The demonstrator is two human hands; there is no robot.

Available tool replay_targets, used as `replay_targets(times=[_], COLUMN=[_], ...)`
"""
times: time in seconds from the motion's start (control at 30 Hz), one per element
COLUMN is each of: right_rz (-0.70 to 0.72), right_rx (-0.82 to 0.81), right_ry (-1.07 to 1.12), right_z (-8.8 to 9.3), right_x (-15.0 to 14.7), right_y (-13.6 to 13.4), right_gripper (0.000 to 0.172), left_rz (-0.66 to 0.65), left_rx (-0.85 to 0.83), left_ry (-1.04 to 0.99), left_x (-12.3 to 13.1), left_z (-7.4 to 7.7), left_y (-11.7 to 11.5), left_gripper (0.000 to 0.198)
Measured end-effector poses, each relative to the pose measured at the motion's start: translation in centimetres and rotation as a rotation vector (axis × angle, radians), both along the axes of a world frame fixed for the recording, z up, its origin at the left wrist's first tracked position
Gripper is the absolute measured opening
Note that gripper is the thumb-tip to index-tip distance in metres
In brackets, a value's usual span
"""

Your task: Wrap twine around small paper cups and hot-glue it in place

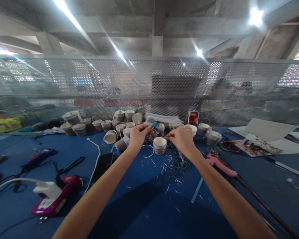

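Note:
My left hand [139,135] is closed around a small teal-handled tool [153,125], its thin tip pointing to the right; the exact kind is not clear. My right hand [180,136] is pinched just to the right, fingertips on something thin and brownish that is too small to name. Between and slightly below both hands stands a small whitish-grey bucket [159,146], upright on the blue table. Another small bucket [160,128] sits behind it, partly hidden by the hands. Loose pale fibres [168,167] and a curl of wire [149,151] lie in front.
Several small buckets [81,129] crowd the back left. A pink glue gun [220,164] and a glue stick [197,191] lie right. A phone [101,169], a purple power strip [56,199] and cables are left. A perforated metal screen [129,86] closes the back.

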State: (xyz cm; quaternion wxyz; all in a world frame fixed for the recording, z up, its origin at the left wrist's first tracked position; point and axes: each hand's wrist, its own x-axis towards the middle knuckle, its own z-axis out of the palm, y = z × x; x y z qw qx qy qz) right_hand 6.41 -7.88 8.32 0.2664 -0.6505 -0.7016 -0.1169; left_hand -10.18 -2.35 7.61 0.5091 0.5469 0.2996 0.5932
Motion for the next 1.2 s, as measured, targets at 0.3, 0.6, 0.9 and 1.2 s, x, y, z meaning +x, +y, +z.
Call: replay_targets(times=[0.3, 0.6, 0.9, 1.2], right_rz=[0.013, -0.029, -0.086, -0.038], right_rx=[0.072, -0.052, 0.035, -0.084], right_ry=[0.013, 0.002, 0.041, -0.056], right_z=[-0.2, 0.18, 0.08, 0.36], right_x=[-0.16, -0.23, -0.05, 0.19], right_y=[-0.05, -0.4, -0.17, -0.33], right_gripper=[0.015, 0.014, 0.017, 0.01], left_rz=[0.011, 0.007, -0.014, -0.011], left_rx=[-0.008, -0.004, -0.02, -0.007], left_ry=[-0.008, 0.005, 0.029, 0.0], left_x=[0.01, -0.02, 0.15, 0.19], left_z=[-0.09, -0.12, -0.37, -0.29], left_y=[0.14, 0.07, 0.38, 0.3], left_gripper=[0.018, 0.017, 0.027, 0.025])
